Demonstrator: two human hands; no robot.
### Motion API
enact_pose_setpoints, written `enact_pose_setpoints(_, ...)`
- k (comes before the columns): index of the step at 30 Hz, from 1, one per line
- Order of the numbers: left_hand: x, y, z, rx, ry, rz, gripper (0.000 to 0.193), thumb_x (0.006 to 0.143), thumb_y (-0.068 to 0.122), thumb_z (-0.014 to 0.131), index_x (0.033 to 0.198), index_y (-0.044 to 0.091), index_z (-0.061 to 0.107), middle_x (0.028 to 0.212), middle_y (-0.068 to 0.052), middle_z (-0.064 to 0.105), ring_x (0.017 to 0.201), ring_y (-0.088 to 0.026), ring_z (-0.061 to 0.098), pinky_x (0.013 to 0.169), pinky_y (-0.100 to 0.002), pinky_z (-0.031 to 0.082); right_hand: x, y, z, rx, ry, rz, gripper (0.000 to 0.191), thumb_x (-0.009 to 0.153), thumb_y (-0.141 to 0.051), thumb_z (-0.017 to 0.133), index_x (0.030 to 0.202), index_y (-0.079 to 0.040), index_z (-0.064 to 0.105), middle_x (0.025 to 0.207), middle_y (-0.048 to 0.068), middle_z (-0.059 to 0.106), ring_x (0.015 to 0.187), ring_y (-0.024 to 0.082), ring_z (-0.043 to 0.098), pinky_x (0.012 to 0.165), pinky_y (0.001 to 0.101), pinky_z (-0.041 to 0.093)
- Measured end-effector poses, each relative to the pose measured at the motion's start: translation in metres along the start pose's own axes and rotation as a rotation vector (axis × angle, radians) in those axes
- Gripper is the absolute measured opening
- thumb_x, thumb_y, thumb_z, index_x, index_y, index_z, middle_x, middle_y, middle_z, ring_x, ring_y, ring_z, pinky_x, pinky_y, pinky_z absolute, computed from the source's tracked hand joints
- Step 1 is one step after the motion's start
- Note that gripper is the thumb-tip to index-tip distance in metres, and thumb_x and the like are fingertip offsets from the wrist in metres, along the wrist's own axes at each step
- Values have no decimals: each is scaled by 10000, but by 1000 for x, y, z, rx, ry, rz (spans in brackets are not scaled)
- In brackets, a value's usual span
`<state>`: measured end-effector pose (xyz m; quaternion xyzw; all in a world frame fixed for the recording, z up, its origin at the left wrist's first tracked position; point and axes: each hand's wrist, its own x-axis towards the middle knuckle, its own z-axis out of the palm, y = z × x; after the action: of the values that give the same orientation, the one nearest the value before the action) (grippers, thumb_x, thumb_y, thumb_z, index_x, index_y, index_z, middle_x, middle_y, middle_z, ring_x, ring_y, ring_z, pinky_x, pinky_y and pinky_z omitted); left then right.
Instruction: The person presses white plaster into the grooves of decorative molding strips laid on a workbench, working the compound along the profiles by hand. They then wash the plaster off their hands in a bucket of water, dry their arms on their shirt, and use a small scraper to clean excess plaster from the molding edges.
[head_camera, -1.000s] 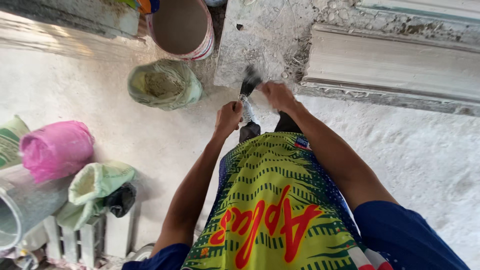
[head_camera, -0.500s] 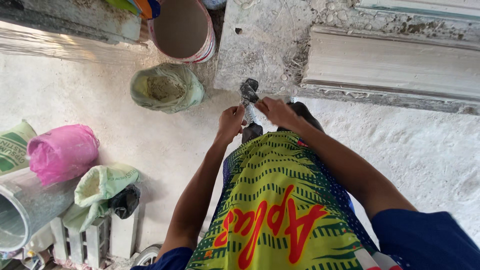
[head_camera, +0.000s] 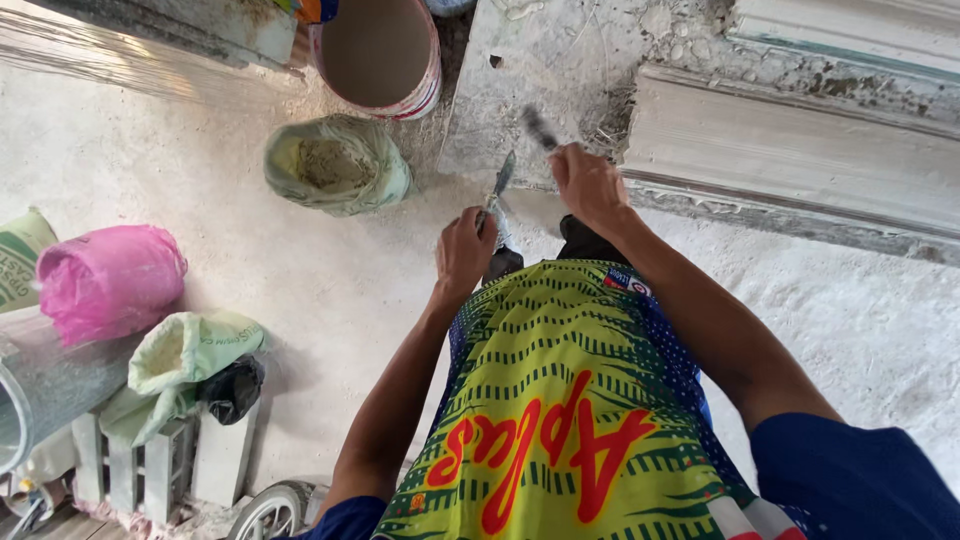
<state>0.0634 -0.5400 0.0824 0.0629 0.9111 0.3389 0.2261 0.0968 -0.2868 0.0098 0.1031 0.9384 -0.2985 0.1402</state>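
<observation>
Nearest: a yellow-green patterned apron (head_camera: 560, 400) hangs down the person's front, covering clothes from the white dust that coats the floor (head_camera: 300, 280).

Left hand (head_camera: 463, 250) is just beyond the apron edge, fingers (head_camera: 470, 225) closed round the handle of a small trowel (head_camera: 497, 190). Blade points up and away, toward the right hand, so its face is presented for working on. Right hand (head_camera: 588, 185) sits a little farther and to the right, fingers wrapped tight on a second tool (head_camera: 540, 128) (dark, motion-blurred, can't tell the kind). Its tip angles far-left, just above the trowel blade; whether the two touch I can't tell. Both tools are held over the floor at the near edge of a grey slab (head_camera: 520, 80), so anything dropping off likely lands there.

Left side, near: white blocks (head_camera: 130, 465) carry a pale green bag (head_camera: 190, 350) and a black one (head_camera: 232, 390), kept off the floor. A pink bag (head_camera: 105, 280) is beside them, farther out.

Farther, left of the hands: open sack of powder (head_camera: 335, 165), top rolled down for easy scooping. Beyond it an empty bucket (head_camera: 380, 55), mouth up.

Far right: long white moulded lengths (head_camera: 800, 150) lie flat along the slab.
</observation>
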Motion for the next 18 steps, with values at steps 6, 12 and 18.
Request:
enact_pose_setpoints(6, 9, 3, -14, 194, -45, 85, 344, 988, 375, 619, 1238, 139, 627, 1072, -201, 648, 897, -444, 688, 758, -567, 538, 15, -44, -56, -146, -196, 79, 462, 1112, -507, 430, 1159, -103, 647, 778, 106, 669, 633, 222, 638, 653, 462, 568)
enact_pose_setpoints(12, -24, -24, -15, 85, 48, -10, 332, 1005, 340, 599, 1278, 151, 590, 1094, -190, 623, 886, -414, 687, 732, -536, 545, 29, -80, -53, -448, -108, -71, 527, 1022, -368, 436, 1535, -247, 416, 1123, 218, 613, 910, 335, 652, 641, 444, 616)
enact_pose_setpoints(18, -52, -46, -22, 14, 221, -117, 341, 993, 313, 641, 1275, 127, 596, 1054, -193, 635, 883, -422, 663, 732, -547, 521, 63, -133, -32, -468, -358, -371, 367, 1062, -353, 428, 1336, -150, 562, 1229, 202, 589, 933, 327, 674, 631, 399, 636)
